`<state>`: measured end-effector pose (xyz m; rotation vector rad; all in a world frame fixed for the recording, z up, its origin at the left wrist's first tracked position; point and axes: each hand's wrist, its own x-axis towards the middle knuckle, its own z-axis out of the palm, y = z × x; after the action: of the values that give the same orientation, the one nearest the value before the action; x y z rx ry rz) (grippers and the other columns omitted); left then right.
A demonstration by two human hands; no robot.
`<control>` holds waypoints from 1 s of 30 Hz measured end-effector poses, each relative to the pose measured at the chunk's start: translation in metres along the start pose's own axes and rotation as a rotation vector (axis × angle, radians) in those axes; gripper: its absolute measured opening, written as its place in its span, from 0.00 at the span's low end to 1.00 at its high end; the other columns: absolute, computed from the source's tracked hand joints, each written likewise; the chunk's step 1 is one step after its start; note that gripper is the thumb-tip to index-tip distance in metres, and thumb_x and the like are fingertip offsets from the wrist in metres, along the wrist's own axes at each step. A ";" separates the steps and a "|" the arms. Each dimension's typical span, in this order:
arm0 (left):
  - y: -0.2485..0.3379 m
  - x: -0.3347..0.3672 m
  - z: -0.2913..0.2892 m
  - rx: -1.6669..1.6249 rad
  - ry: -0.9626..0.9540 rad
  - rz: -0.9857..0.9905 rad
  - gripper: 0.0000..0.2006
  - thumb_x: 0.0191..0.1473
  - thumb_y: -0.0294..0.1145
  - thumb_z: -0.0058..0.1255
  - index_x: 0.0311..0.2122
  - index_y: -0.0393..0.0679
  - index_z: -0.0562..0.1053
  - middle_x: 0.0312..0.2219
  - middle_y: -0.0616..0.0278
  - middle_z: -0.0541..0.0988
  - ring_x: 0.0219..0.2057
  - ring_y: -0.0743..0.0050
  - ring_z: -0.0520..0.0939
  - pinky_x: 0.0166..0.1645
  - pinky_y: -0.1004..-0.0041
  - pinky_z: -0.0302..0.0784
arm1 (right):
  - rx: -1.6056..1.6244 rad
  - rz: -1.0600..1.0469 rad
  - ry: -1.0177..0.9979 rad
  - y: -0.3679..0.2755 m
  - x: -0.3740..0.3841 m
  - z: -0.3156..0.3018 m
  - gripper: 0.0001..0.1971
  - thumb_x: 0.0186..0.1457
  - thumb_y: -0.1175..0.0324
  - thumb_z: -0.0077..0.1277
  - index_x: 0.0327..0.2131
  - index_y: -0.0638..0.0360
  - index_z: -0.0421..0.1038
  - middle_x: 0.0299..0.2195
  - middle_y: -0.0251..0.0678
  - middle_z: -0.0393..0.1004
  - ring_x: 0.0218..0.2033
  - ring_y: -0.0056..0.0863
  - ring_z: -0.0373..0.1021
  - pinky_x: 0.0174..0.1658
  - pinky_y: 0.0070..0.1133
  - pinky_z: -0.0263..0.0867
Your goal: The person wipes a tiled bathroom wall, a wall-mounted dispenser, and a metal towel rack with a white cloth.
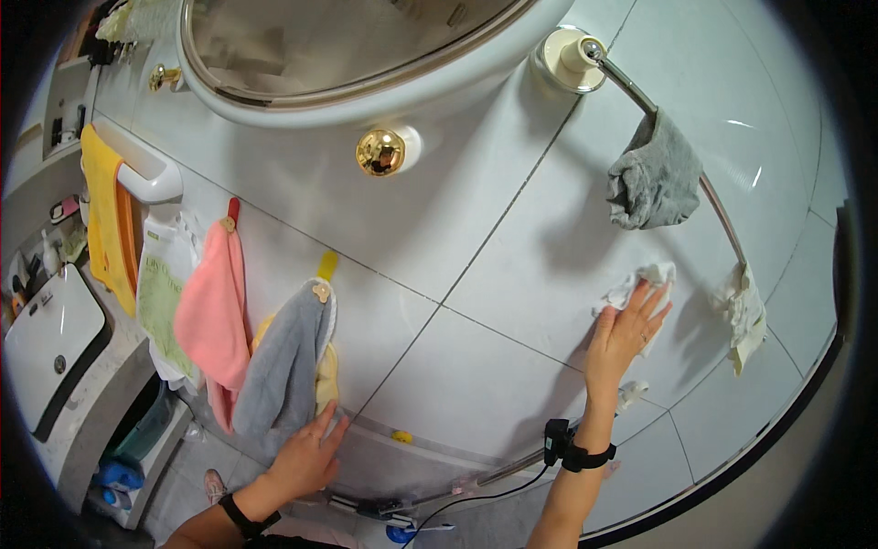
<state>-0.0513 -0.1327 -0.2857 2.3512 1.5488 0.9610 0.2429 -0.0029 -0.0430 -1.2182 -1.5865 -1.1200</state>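
My right hand [624, 340] presses a crumpled white cloth [654, 274] against the pale wall tiles [512, 384], holding it under its fingers. Above that hand a grey cloth [660, 174] hangs folded over a metal towel bar [631, 90]. Down at the left, my left hand [306, 457] is open with its fingers stretched out. Its fingertips are at the lower edge of a grey hand towel [288, 357] with a cream-yellow layer behind it; whether they touch it I cannot tell.
A pink towel [215, 316], a white-and-green package [167, 293] and a yellow towel [110, 220] hang farther left. A gold knob [380, 153] sticks out below the oval mirror [320, 46]. A thin whitish cloth [745, 316] hangs at the bar's right end. The washbasin [55, 339] is at far left.
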 end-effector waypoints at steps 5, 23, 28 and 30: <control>-0.003 0.002 0.002 -0.050 -0.038 -0.007 0.33 0.37 0.29 0.50 0.53 0.37 0.56 0.55 0.39 0.47 0.51 0.44 0.62 0.50 0.62 0.63 | -0.021 0.055 0.076 -0.002 -0.017 0.005 0.28 0.53 0.62 0.35 0.56 0.63 0.45 0.58 0.52 0.36 0.59 0.53 0.31 0.58 0.39 0.27; 0.076 0.153 -0.079 0.114 0.517 0.501 0.35 0.37 0.27 0.49 0.54 0.38 0.54 0.54 0.39 0.49 0.57 0.43 0.51 0.56 0.51 0.48 | 1.019 -0.298 -0.451 -0.111 0.003 -0.017 0.23 0.50 0.75 0.39 0.52 0.60 0.55 0.52 0.42 0.56 0.56 0.43 0.49 0.57 0.33 0.41; 0.056 0.169 -0.065 0.458 0.479 0.468 0.36 0.36 0.31 0.51 0.55 0.40 0.54 0.55 0.36 0.44 0.57 0.39 0.48 0.56 0.46 0.44 | 0.509 -0.313 0.391 -0.093 0.048 -0.055 0.17 0.39 0.80 0.46 0.38 0.63 0.69 0.39 0.44 0.70 0.46 0.39 0.62 0.48 0.27 0.55; 0.061 0.166 -0.068 0.417 0.463 0.475 0.36 0.36 0.29 0.51 0.55 0.40 0.54 0.56 0.37 0.44 0.57 0.39 0.48 0.56 0.47 0.44 | 0.354 -0.325 0.557 -0.093 0.081 -0.068 0.20 0.39 0.75 0.49 0.42 0.63 0.66 0.43 0.43 0.68 0.48 0.40 0.59 0.50 0.29 0.49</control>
<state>-0.0025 -0.0292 -0.1343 3.0472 1.4662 1.4962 0.1420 -0.0606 0.0370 -0.3738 -1.4792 -1.1826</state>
